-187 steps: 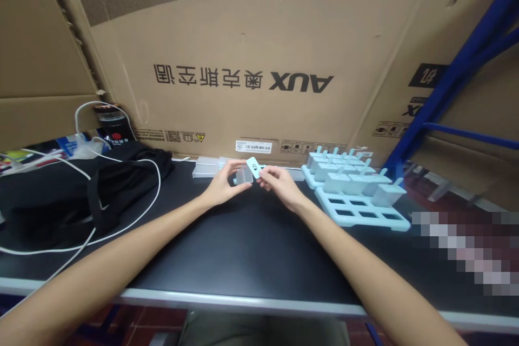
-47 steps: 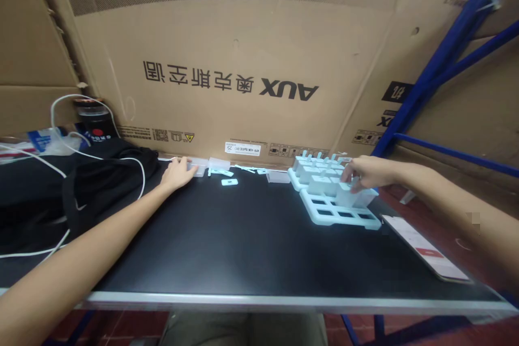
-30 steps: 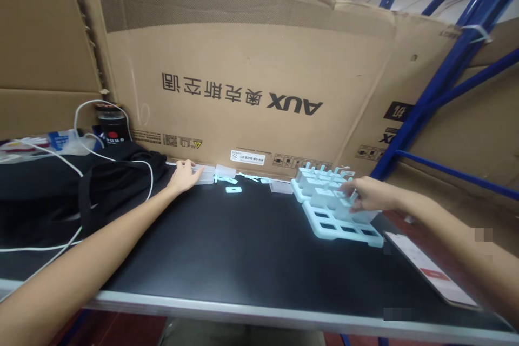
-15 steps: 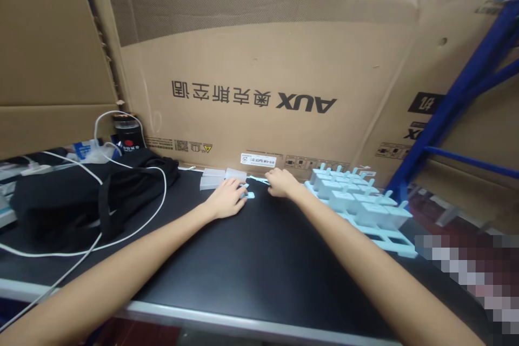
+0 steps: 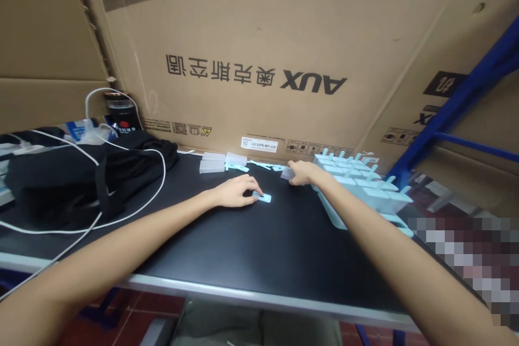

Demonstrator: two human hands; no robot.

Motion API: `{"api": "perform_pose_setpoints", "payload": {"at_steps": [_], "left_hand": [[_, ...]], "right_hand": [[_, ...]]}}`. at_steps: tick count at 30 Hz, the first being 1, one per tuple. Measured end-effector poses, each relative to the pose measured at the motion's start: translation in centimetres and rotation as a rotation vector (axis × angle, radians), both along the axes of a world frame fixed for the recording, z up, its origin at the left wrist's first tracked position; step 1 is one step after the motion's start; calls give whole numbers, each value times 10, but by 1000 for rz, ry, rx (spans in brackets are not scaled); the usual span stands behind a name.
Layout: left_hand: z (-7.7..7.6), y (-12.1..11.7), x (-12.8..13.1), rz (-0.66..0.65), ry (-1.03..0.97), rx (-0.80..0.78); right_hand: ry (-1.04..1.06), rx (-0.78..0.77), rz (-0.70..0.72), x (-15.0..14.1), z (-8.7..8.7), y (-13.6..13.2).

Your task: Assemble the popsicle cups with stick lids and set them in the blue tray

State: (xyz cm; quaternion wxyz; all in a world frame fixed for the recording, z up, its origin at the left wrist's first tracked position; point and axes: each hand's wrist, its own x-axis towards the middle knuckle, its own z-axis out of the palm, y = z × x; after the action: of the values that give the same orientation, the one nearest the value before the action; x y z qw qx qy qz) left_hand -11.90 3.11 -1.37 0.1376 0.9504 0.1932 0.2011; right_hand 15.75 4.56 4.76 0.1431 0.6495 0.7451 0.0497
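Observation:
My left hand is low over the black tabletop, its thumb and fingers closed on a small light-blue popsicle-mold lid. My right hand grips a translucent popsicle-mold cup near the back of the table; its fingers partly cover the cup. Between the hands and farther back, several loose light-blue sticks lie by the cardboard. More translucent cups rest together behind my left hand. To the right of my right hand stands a light-blue popsicle-mold rack filled with lidded molds, their stick handles pointing up.
A large cardboard sheet walls off the table's back edge. On the left lie a black bag and a looping white cable, with a dark jar behind. A blue metal post rises at the right.
My left hand has drawn the blue lid away from the pile, rightward and nearer to me. My right hand has shifted right from the sticks and now holds a translucent cup. The view tilted down.

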Motion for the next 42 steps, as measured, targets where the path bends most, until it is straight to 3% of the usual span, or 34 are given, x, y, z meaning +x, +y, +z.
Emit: {"api": "perform_pose_setpoints", "payload": {"at_steps": [3,7,11,14,23,32,39,42], "left_hand": [[-3,3,3,-11,-75,-142],[-9,8,5,19,-184,-337],[-12,10,5,51,-223,-415],[-12,10,5,63,-230,-439],[-14,11,6,95,-235,-424],[-17,14,5,51,-300,-462],[-17,13,5,56,-302,-466],[-16,12,6,53,-304,-443]], "right_hand": [[20,7,66,-1,14,-6],[79,24,229,-16,48,-17],[243,-206,307,-41,66,-27],[261,-308,321,-58,61,-30],[216,-395,316,-76,60,-32],[298,-301,301,-86,28,-25],[239,-177,346,-91,22,-28],[319,-116,374,-91,21,-36]]}}
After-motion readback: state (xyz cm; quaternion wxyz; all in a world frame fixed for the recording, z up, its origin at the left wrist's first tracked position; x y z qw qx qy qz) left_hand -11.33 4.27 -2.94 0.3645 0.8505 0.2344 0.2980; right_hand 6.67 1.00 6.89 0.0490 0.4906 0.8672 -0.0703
